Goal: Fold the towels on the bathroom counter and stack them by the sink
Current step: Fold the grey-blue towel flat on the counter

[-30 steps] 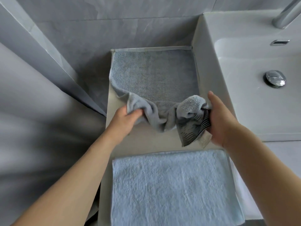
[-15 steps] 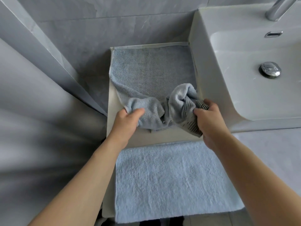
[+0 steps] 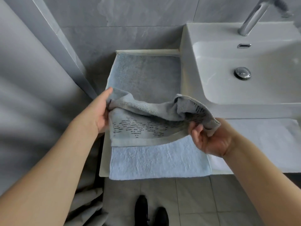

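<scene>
The sink (image 3: 244, 88) sits at the counter's (image 3: 104, 163) right end. Left of the sink, a grey towel (image 3: 146, 75) lies spread on the counter, its near end lifted and doubled over. A pale blue towel (image 3: 159, 160) lies flat nearer the front edge, left of the sink. The left hand (image 3: 101, 111) grips the grey towel's left corner; the right hand (image 3: 210, 137) pinches its right corner, just before the sink's front.
</scene>
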A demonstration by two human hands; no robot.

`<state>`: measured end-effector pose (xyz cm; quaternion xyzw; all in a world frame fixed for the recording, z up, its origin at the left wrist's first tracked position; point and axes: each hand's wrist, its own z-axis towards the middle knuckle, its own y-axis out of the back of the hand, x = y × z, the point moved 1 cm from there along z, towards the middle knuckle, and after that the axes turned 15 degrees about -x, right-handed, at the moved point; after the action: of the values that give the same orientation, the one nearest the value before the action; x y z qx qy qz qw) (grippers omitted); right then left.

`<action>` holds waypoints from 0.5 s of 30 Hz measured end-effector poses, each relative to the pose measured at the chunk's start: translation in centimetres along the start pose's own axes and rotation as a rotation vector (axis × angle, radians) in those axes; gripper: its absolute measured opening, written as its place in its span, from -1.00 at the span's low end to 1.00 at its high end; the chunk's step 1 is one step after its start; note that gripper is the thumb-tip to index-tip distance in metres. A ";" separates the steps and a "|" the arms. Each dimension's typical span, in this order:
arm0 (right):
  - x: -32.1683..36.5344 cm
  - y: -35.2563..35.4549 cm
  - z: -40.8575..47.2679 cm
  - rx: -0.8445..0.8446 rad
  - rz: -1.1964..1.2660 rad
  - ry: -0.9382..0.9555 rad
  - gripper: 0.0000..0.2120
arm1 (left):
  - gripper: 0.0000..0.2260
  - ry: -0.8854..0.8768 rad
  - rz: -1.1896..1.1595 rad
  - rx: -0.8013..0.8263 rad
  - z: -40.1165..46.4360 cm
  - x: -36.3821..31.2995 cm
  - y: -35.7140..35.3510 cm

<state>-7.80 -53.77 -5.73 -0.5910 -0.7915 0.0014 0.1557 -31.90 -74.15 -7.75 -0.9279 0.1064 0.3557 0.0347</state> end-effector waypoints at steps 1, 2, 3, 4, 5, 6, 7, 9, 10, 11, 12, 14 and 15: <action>-0.8 0.7 0.2 -0.048 -0.095 0.009 -0.75 | -0.57 0.038 0.014 -0.005 -0.4 1.0 0.5; -1.6 1.4 0.7 -0.104 -0.201 0.024 -0.69 | -0.59 0.067 0.069 -0.016 -0.7 2.4 0.9; -2.4 2.0 1.5 -0.183 -0.305 0.056 -0.65 | -0.60 0.077 0.179 -0.047 -0.8 4.1 1.3; -3.1 2.6 2.3 -0.279 -0.409 0.108 -0.61 | -0.57 0.070 0.318 -0.081 -0.9 5.9 1.5; -3.7 3.1 3.2 -0.381 -0.506 0.182 -0.53 | -0.52 0.043 0.437 -0.117 -0.9 7.7 1.7; -4.2 3.6 4.0 -0.467 -0.571 0.266 -0.43 | -0.46 -0.001 0.512 -0.162 -0.9 9.4 1.8; -4.7 3.9 4.8 -0.532 -0.594 0.366 -0.34 | -0.39 -0.051 0.542 -0.204 -0.9 10.7 1.8; -5.2 4.3 5.7 -0.553 -0.592 0.588 -0.24 | -0.26 -0.177 0.536 -0.251 -1.3 12.3 1.6; -5.4 4.3 5.8 -0.523 -0.587 0.688 -0.23 | -0.25 -0.243 0.523 -0.276 -1.4 12.7 1.5; -5.6 4.2 5.7 -0.486 -0.574 0.771 -0.22 | -0.28 -0.298 0.503 -0.297 -1.7 12.9 1.4; -5.6 4.0 5.7 -0.451 -0.547 0.832 -0.21 | -0.34 -0.338 0.474 -0.313 -2.0 12.9 1.4; -5.6 3.4 5.6 -0.402 -0.472 0.880 -0.14 | -0.53 -0.354 0.402 -0.295 -2.8 12.2 1.5; -5.6 3.0 5.4 -0.397 -0.461 0.890 -0.11 | -0.67 -0.346 0.379 -0.268 -3.3 11.6 1.6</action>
<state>-4.94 -57.07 -12.83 -0.3633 -0.7433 -0.4332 0.3576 -21.72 -78.14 -13.06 -0.8132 0.2224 0.5198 -0.1379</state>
